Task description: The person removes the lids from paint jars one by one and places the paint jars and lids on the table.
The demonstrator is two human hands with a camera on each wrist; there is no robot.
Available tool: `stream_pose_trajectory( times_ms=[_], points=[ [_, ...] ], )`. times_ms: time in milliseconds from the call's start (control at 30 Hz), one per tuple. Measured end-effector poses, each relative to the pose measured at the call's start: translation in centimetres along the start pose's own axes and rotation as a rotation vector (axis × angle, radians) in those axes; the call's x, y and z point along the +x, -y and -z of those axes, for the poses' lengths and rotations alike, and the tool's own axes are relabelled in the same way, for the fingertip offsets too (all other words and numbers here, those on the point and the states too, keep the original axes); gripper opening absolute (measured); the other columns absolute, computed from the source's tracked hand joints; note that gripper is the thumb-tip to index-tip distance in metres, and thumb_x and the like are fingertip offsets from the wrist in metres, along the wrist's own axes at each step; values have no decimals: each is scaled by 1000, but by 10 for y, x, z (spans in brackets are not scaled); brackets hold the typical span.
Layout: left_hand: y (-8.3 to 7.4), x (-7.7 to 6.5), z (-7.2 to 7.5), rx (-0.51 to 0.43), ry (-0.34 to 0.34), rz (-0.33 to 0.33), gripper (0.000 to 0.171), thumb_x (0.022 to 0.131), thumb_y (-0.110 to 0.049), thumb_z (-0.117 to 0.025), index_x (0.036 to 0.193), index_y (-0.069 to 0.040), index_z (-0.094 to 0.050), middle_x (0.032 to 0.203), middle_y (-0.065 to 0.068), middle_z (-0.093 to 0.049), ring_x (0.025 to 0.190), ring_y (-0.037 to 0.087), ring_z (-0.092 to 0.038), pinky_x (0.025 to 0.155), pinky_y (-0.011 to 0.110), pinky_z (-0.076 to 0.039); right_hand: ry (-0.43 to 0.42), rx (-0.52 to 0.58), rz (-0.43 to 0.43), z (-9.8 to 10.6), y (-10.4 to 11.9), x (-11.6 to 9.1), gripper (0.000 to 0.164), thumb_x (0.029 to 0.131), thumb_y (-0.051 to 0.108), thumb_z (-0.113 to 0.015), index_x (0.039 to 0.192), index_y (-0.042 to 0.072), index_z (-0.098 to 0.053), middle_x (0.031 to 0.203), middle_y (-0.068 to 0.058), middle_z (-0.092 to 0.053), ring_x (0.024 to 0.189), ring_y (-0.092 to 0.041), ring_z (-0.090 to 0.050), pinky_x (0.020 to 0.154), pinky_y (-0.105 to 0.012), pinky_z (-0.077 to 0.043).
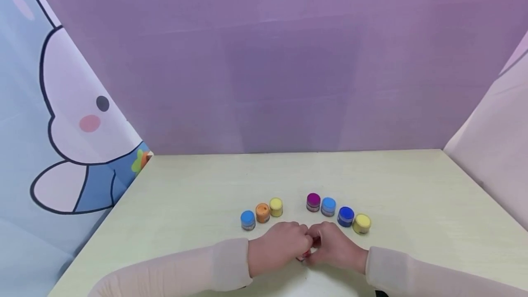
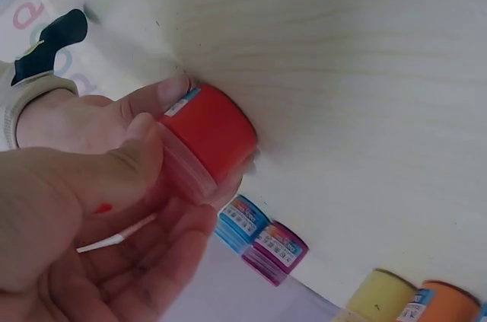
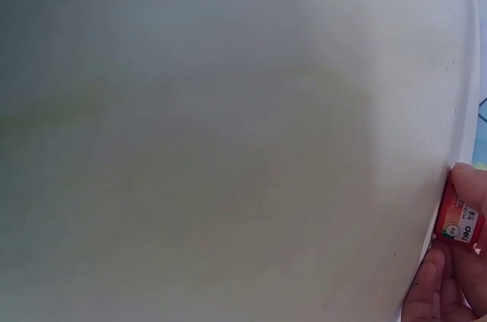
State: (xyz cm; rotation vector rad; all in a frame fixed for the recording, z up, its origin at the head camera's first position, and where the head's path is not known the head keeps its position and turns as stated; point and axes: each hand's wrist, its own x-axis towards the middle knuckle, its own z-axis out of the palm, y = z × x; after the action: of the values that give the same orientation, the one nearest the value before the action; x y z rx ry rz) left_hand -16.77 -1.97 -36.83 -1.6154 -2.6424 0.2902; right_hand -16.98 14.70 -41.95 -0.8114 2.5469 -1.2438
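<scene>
Two hands (image 1: pixel 280 246) (image 1: pixel 336 247) grip red jar (image 2: pixel 213 130) | jars (image 1: pixel 328 207) (parted midway) | table edge (image 1: pixel 294 153) beyond

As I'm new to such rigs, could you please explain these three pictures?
There is no machine here: a person works with two bare hands, the left hand and the right hand. The wide picture comes from a head-worn camera looking forward and down; the other two from cameras on each wrist. On the pale tabletop, each small and round, stand a light blue jar, an orange jar and a yellow jar on the left; a purple jar, second light blue jar, dark blue jar and second yellow jar on the right. Both hands hold a small round red jar, clearest in the left-wrist picture.
</scene>
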Motion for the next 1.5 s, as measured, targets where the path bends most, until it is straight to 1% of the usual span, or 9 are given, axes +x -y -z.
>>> stream_pose_trajectory(
  times_ms=[300,433,567,667,800,867,933,1100,1500],
  points=[
    [-9,3,1,90,70,129,17,81,-39,-63,89,-25,-68,64,-6,-48,54,5,-38,48,14,-33,6,18,21,0,0,1,20,65,17,-79,81,18,-66,67,12,-57,60,-3,-47,56,-23,-43],
    [-7,2,-1,26,63,211,31,75,-52,-58,88,-26,-68,63,-8,-47,55,4,-40,49,15,-35,14,-6,31,1,-1,1,21,65,15,-78,82,20,-68,69,13,-58,63,-4,-49,60,-24,-45],
    [-1,-1,-1,-77,22,231,36,71,-57,-60,82,-24,-66,64,-10,-47,56,3,-40,48,14,-34,24,-21,23,2,-3,1,24,64,14,-78,86,20,-70,70,13,-58,64,-5,-49,61,-24,-45],
    [6,-3,3,-161,-24,163,40,70,-55,-64,92,-21,-64,71,-11,-50,61,0,-42,53,12,-35,32,-10,28,3,-4,2,25,64,15,-79,87,18,-69,70,13,-59,64,-5,-50,61,-24,-46],
    [16,-1,11,-223,-45,-100,33,76,-37,-70,102,-19,-61,89,-12,-57,76,-1,-46,67,7,-36,53,45,8,4,-6,3,27,64,18,-80,88,18,-68,76,12,-63,68,-5,-56,65,-24,-48],
    [19,1,12,-210,-38,-231,23,79,-24,-70,99,-18,-62,87,-12,-57,75,-2,-45,68,6,-34,61,63,-17,4,-6,3,24,65,19,-80,84,17,-67,76,11,-64,68,-5,-56,66,-24,-47],
    [20,4,13,-177,-19,-297,15,79,-16,-70,93,-18,-63,80,-12,-55,71,-1,-42,65,6,-32,61,62,-28,4,-6,4,20,65,19,-80,78,16,-64,73,10,-63,66,-5,-54,64,-24,-47],
    [22,8,10,-139,10,-315,11,80,-13,-69,87,-19,-64,73,-14,-51,65,-2,-40,61,7,-32,62,55,-42,3,-5,4,22,65,19,-80,80,16,-64,73,11,-62,65,-6,-53,63,-25,-46],
    [26,9,9,-252,12,-295,5,80,-17,-68,82,-18,-64,74,-14,-51,66,-4,-42,64,5,-32,55,45,-48,2,-5,4,30,64,20,-80,90,16,-65,78,12,-63,68,-6,-54,67,-25,-47]
  ],
)
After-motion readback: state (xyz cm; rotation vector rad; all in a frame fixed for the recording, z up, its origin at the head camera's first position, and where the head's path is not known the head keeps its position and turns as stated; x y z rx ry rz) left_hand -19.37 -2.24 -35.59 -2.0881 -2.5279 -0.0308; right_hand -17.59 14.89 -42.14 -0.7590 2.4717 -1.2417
